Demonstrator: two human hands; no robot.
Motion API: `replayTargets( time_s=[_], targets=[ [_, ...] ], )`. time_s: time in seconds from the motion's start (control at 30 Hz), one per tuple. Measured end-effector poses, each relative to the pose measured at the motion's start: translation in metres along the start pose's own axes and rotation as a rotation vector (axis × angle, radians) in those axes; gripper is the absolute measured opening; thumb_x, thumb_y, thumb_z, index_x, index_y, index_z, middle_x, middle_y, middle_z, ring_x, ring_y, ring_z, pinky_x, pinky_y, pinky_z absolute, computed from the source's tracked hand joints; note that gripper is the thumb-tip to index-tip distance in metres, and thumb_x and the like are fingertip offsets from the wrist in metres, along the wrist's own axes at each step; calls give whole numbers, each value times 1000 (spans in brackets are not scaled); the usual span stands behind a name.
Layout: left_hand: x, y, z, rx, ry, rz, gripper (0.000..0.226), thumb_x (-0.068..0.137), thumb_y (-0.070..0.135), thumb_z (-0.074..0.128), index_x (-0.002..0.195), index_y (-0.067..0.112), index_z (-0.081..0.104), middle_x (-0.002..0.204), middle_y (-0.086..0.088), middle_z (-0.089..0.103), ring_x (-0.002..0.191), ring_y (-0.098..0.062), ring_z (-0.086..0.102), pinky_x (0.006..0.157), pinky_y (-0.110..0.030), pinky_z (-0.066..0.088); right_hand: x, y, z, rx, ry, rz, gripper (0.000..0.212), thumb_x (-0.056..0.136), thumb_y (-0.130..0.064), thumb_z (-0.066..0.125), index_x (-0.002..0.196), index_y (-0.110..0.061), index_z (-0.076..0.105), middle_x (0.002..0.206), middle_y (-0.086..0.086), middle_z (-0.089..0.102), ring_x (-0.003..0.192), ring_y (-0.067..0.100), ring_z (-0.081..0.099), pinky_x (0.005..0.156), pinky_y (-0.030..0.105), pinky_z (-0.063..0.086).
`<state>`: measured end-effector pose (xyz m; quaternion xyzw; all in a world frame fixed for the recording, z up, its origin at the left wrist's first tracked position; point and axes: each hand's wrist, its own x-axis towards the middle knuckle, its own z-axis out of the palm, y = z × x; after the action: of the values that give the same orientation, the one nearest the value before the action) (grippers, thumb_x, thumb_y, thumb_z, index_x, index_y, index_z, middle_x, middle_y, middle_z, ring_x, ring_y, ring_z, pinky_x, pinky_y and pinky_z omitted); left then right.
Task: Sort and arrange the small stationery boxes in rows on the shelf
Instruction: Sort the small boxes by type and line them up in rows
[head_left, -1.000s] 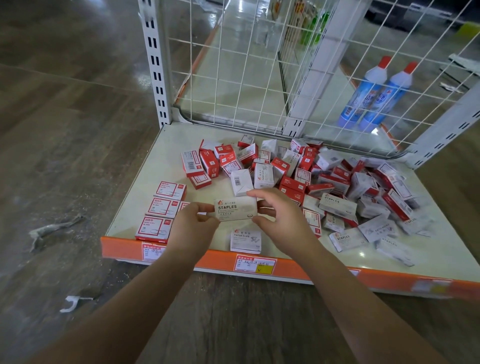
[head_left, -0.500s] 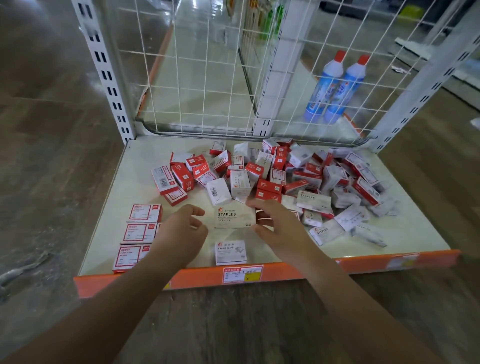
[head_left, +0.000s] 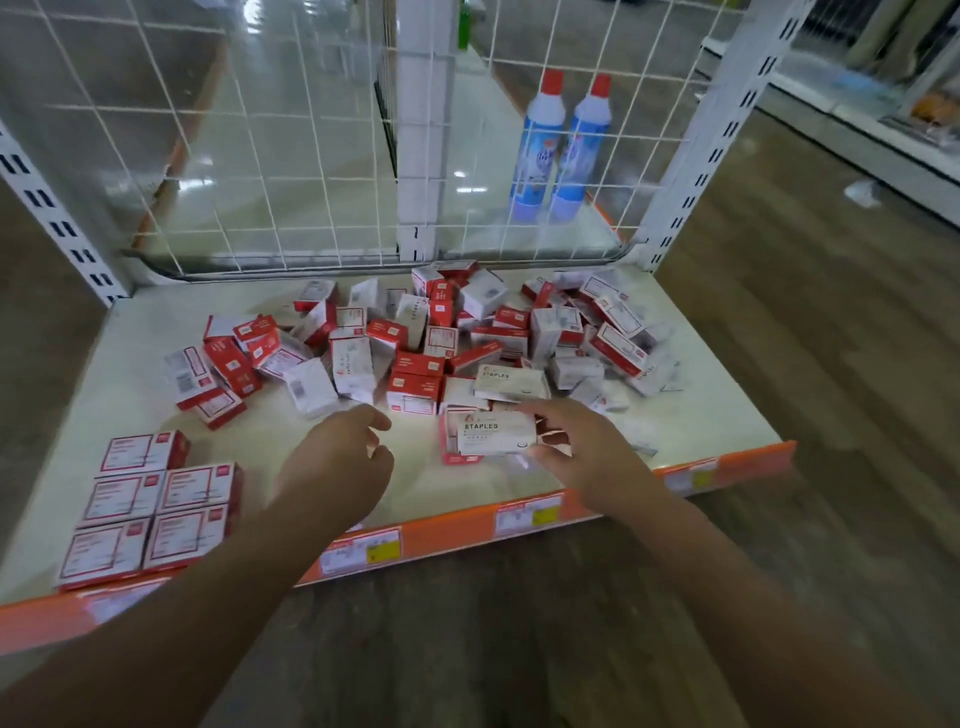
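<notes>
white staples box seemingly in right hand

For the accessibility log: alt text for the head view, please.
The right hand grips a white cardboard STAPLES box over the cream shelf, the left hand empty beside it. Red-and-white boxes lie jumbled behind; a neat block sits front left.

Two blue bottles with red caps stand side by side behind the wire mesh panel (labels blurred, perhaps cleaner), on a pale surface.
</notes>
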<state>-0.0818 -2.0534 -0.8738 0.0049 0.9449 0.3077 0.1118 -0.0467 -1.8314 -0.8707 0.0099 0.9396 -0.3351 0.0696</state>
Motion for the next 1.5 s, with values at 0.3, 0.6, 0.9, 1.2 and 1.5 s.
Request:
replayTargets(
  time_s=[0.3,0.6,0.9,1.2,1.5],
  targets=[
    [-3,81,47,208,-80,48,31,93,21,48,124,24,51,128,1,52,113,-17,50,91,-28,42,-7,73,-63,-112,-92,-26,47,92,-23,56,135,-32,42,138,-10,45,102,-3,41,86,14,35],
    [-14,129,104,168,-89,101,26,90,22,52,115,26,55,122,3,54,110,-17,49,91,-35,46,-18,130,-91,-217,-201,-33,46,94,-23,53,138,-22,39,132,-2,47,112,9,47,89,15,35],
    [-14,141,128,180,-101,94,30,91,23,51,121,26,53,129,4,51,112,-14,51,88,-28,47,-8,155,-90,-202,-204,-20,47,95,-23,51,140,-24,38,137,-5,39,116,7,42,89,16,39],
    [-12,153,141,196,-109,103,31,93,22,47,124,26,49,134,2,48,124,-16,43,89,-29,46,5,164,-98,-193,-130,-62,45,94,-22,52,138,-19,42,136,-4,41,117,9,44,90,14,34],
    [-13,159,143,187,-111,90,32,93,22,47,125,26,48,133,2,48,120,-15,46,90,-29,46,-3,166,-101,-191,-280,-77,43,95,-24,50,137,-20,42,130,-3,43,112,7,45,88,16,40]
  ],
)
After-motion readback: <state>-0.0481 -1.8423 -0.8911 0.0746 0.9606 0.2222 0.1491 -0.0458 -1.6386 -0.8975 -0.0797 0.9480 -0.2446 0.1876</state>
